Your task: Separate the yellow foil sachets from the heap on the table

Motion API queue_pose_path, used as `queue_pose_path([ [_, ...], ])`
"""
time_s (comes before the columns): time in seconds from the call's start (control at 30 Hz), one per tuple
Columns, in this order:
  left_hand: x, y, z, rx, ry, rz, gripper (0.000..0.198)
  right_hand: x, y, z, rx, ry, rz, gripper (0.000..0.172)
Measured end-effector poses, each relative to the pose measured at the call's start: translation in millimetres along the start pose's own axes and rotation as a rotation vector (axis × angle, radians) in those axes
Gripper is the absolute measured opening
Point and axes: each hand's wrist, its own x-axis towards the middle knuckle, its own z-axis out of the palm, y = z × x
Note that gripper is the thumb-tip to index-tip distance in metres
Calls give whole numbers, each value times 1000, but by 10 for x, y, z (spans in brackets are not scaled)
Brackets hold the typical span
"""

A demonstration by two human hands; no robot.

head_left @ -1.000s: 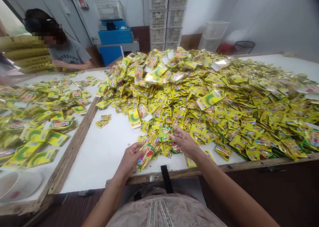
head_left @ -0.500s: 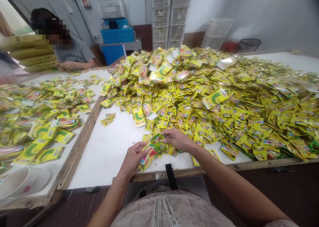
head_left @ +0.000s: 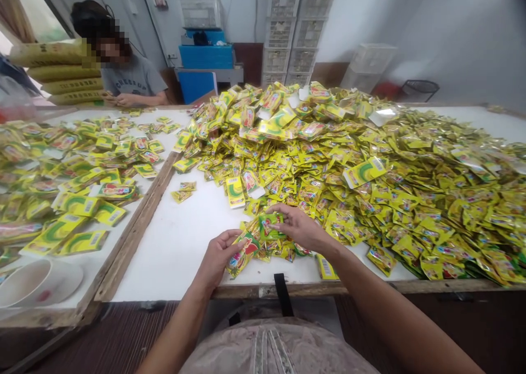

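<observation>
My left hand [head_left: 222, 253] is closed on a yellow packet [head_left: 243, 256] with a red fruit picture, its thumb across the front, near the table's front edge. Just right of it, my right hand [head_left: 298, 227] pinches a small green sachet [head_left: 269, 226] close to the packet's upper end. Whether the sachet touches the packet, I cannot tell. Behind both hands rises a large heap of small yellow sachets [head_left: 304, 185]. Several flat yellow packs lie on it, among them one with a green curved band [head_left: 365, 172].
A wooden strip [head_left: 139, 226] divides this white table [head_left: 176, 253] from a left section covered with yellow packs [head_left: 82, 207]. A white bowl [head_left: 61, 281] stands front left. Across the table sits another person [head_left: 133, 81]. Crates [head_left: 281, 32] are stacked against the wall.
My right hand has turned, and the green sachet in it shows more and stands further from the left hand's packet. The left hand keeps its packet. The view has shifted slightly.
</observation>
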Motion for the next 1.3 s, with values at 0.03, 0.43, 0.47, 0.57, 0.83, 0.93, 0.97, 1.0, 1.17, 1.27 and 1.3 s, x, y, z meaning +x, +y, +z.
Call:
queue_pose_path([
  [0.03, -2, -4, -2, 3, -11, 5, 40, 27, -10, 16, -90, -20, 9, 21],
  [0.43, -33, -73, -32, -36, -51, 45, 45, 132, -57, 265, -214, 75, -59, 33],
  [0.47, -32, -67, -36, -55, -39, 49, 45, 115, -55, 276, -165, 79, -27, 27],
  [0.57, -29, -40, -43, -65, -8, 60, 45, 62, -81, 332, 7, 61, 41, 18],
  [0.83, -82, 6, -43, -55, 56, 78, 44, 17, 11, 472, -133, 241, -85, 17],
  [0.93, -107, 1, -29, -77, 63, 63, 42, -21, 63, 524, -160, 214, -63, 18],
  [0.97, -112, 1, -20, -82, 54, 56, 43, -42, 62, 548, -165, 184, -54, 21],
  [1.0, -116, 2, -11, -85, 44, 52, 43, -65, 53, 576, -168, 143, -53, 25],
  [1.17, -115, 23, 14, -77, 24, 23, 41, -128, 5, 721, -134, -75, -85, 32],
  [1.27, -114, 48, -6, -94, 44, -3, 37, -92, 13, 753, -104, 33, 0, 21],
  [1.3, -116, 57, -18, -98, 50, -4, 37, -75, 10, 754, -89, 82, 38, 19],
])
